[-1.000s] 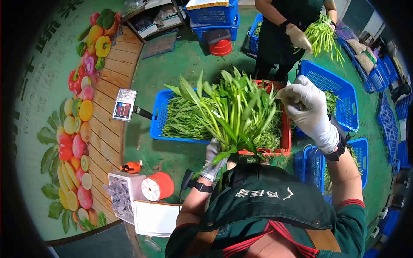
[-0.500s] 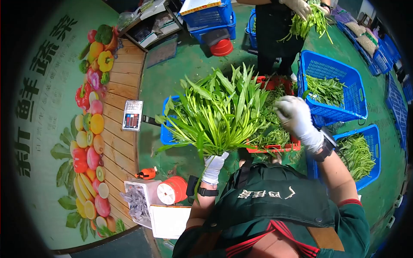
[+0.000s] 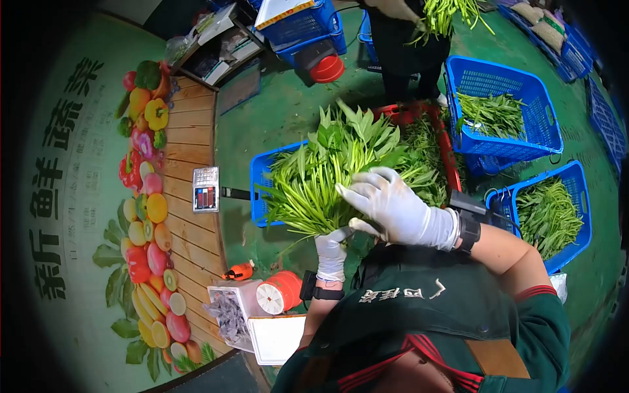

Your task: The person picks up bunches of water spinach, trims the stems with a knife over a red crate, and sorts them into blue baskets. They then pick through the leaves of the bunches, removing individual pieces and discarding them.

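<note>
My white-gloved left hand is wrapped round the stem ends of a large bunch of water spinach, whose leaves fan out away from me. Just to the right of the stems is my gloved right hand, its fingers apart and nothing in its grasp. Its fingertips overlap the bunch's right edge in this view. Beneath the bunch, part of a blue crate shows at the left. On the right, a red crate holds more loose greens, partly hidden by the bunch and my hand.
Two blue crates of greens, an upper one and a lower one, stand at the right. Across from me a co-worker holds greens. A scale display, red bucket and white foam box are at the left.
My right hand has come down and left to the bunch, its fingers opening from a curled shape. The bunch has tipped slightly, still in my left hand. The camera view has shifted.
</note>
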Motion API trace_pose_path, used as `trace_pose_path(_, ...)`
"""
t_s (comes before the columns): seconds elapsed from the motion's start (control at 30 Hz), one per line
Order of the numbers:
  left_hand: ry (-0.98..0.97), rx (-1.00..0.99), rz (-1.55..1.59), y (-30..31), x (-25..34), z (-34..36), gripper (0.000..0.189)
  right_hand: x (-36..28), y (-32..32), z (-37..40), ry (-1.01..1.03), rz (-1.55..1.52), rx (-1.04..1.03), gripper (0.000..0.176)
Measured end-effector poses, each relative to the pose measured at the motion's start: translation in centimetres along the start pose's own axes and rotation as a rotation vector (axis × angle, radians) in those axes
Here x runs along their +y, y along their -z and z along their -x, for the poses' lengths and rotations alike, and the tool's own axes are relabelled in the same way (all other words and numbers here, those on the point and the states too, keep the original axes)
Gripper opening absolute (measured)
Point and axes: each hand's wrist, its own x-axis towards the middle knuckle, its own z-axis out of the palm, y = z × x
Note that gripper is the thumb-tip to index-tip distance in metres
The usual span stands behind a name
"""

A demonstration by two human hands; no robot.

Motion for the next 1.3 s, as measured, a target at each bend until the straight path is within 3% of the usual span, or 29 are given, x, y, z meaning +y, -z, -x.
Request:
trace_pose_path(0.07, -0.02, -0.028, 0.0, -0.2, -0.2, -0.1, 0.069, 0.4, -1.1, 0.5, -0.027, 0.01, 0.017, 0.063)
trace_pose_path(0.13, -0.003, 0.033, -0.05, 0.4, -1.0, 0.3, 0.05, 0.0, -1.4, 0.1, -0.178, 0.046, 0.035, 0.065)
trace_pose_path(0.17, 0.008, 0.03, -0.058, 0.3, -1.1, 0.5, 0.05, 0.0, -1.5, -0.7, -0.228, 0.019, 0.06, 0.07)
trace_pose_path(0.23, -0.209, -0.221, -0.116, -0.3, -0.9, 0.0, 0.012, -0.3, -1.8, -2.0, -0.133, 0.069, 0.032, 0.076)
trace_pose_path(0.27, -0.16, -0.181, -0.032, -1.4, -0.4, -0.1, 0.026, -0.4, -1.6, -2.5, -0.048, -0.004, -0.01, 0.082)
trace_pose_path(0.3, -0.182, -0.039, -0.288, -2.5, 0.3, 0.7, 0.038, -0.5, -1.5, -2.5, 0.024, 0.029, 0.006, 0.083)
trace_pose_path(0.37, -0.22, -0.263, -0.104, 0.2, -0.9, -0.3, 0.031, -0.2, -1.8, -2.2, 0.031, 0.05, 0.101, 0.079)
trace_pose_path(0.43, -0.037, -0.23, 0.108, 1.4, -1.5, -0.7, 0.021, 0.2, -1.2, -1.6, -0.044, 0.065, 0.095, 0.078)
trace_pose_path(0.47, -0.026, 0.077, -0.016, -0.7, -0.7, 0.3, 0.038, 0.4, -1.4, -1.1, -0.092, 0.075, 0.043, 0.077)
trace_pose_path(0.5, -0.033, -0.089, -0.061, -0.2, -0.3, -0.3, 0.051, 0.6, -1.1, -0.6, -0.1, 0.129, -0.021, 0.073)
trace_pose_path(0.57, -0.036, 0.012, 0.058, -1.5, -0.1, 0.0, 0.061, 1.1, -1.7, 0.5, -0.113, 0.17, -0.025, 0.069)
trace_pose_path(0.63, -0.012, 0.031, 0.061, -1.0, -0.4, 0.0, 0.061, 1.3, -1.8, 1.2, -0.088, 0.194, 0.018, 0.063)
trace_pose_path(0.7, 0.014, 0.049, 0.066, -0.9, -0.5, 0.2, 0.061, 1.4, -1.5, 1.6, -0.125, 0.182, -0.07, 0.06)
trace_pose_path(0.77, -0.022, 0.068, -0.054, -1.2, 0.0, 0.2, 0.057, 1.9, -1.3, 1.4, -0.095, 0.13, 0.108, 0.049)
trace_pose_path(0.87, -0.093, 0.09, -0.132, -2.1, 0.6, 0.7, 0.052, 3.5, 0.4, 0.0, -0.07, -0.085, 0.369, 0.046)
trace_pose_path(0.9, -0.109, 0.083, -0.176, -2.3, 0.8, 0.8, 0.051, 3.8, 0.6, -0.6, -0.172, -0.038, 0.392, 0.035)
trace_pose_path(1.0, -0.161, 0.085, -0.175, -3.3, 1.3, 1.1, 0.052, 6.3, -0.4, -2.5, -0.37, -0.451, 0.489, 0.017)
trace_pose_path(1.1, -0.169, 0.076, -0.203, -2.4, 0.8, 0.8, 0.056, 6.4, 1.0, -4.6, -0.147, -0.098, 0.516, 0.057)
trace_pose_path(1.13, -0.142, 0.068, -0.226, -1.9, 0.6, 0.9, 0.057, 6.1, 0.9, -4.6, -0.171, -0.043, 0.384, 0.078)
trace_pose_path(1.17, -0.116, 0.06, -0.252, -2.0, 0.9, 1.1, 0.058, 5.9, 0.8, -4.3, -0.174, -0.045, 0.382, 0.078)
trace_pose_path(1.23, -0.124, 0.09, -0.23, -2.9, 1.5, 1.1, 0.055, 5.8, 0.8, -3.8, -0.317, -0.139, 0.127, 0.083)
trace_pose_path(1.3, -0.15, 0.104, -0.202, -3.7, 1.8, 1.4, 0.051, 5.9, -0.2, -2.3, -0.316, -0.093, 0.135, 0.084)
